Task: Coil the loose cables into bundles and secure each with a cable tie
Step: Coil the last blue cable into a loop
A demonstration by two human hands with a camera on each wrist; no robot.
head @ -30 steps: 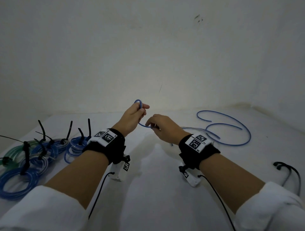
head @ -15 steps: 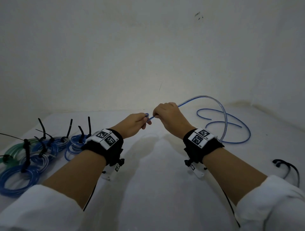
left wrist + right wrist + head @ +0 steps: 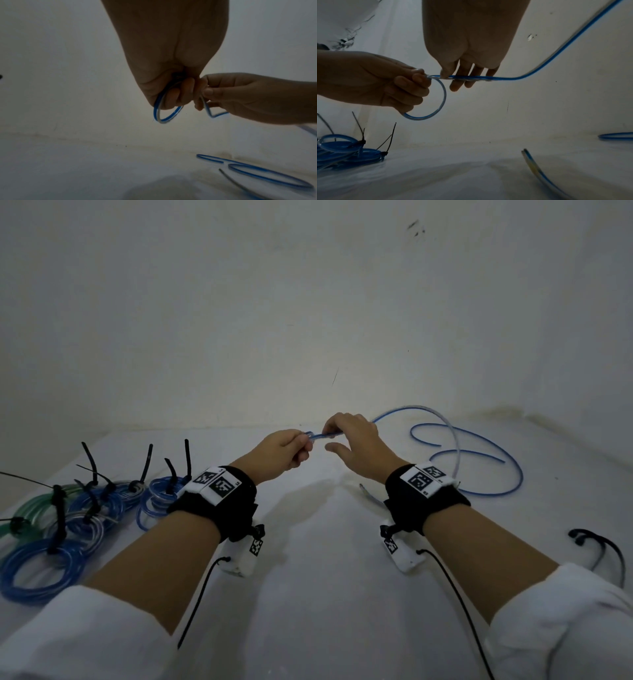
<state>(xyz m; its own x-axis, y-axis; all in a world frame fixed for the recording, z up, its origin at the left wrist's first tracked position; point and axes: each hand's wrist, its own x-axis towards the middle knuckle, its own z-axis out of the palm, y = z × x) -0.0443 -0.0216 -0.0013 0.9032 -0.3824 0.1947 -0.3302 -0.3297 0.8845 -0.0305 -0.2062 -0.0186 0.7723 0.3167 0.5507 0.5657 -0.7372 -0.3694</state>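
Note:
A loose blue cable (image 3: 454, 446) runs from between my hands, arches up to the right and drops to the white table (image 3: 325, 594), where its remainder lies in wide curves. My left hand (image 3: 303, 445) grips a small loop (image 3: 161, 115) of that cable in curled fingers; the same loop (image 3: 440, 105) hangs below those fingers in the right wrist view. My right hand (image 3: 330, 438) pinches the cable just beside the left, thumb on one side and fingers (image 3: 462, 82) behind it. Both hands are raised above the table.
Several tied bundles (image 3: 68, 515) of blue and green cable with black ties sticking up lie at the left edge. A cable end (image 3: 368, 494) lies by my right wrist. A bent black tie (image 3: 599, 546) lies at the far right. A wall stands behind the table.
Both hands rose and my right hand swung up beside the left, lifting the cable off the table into an arch. Since half a second ago the hands shifted slightly right.

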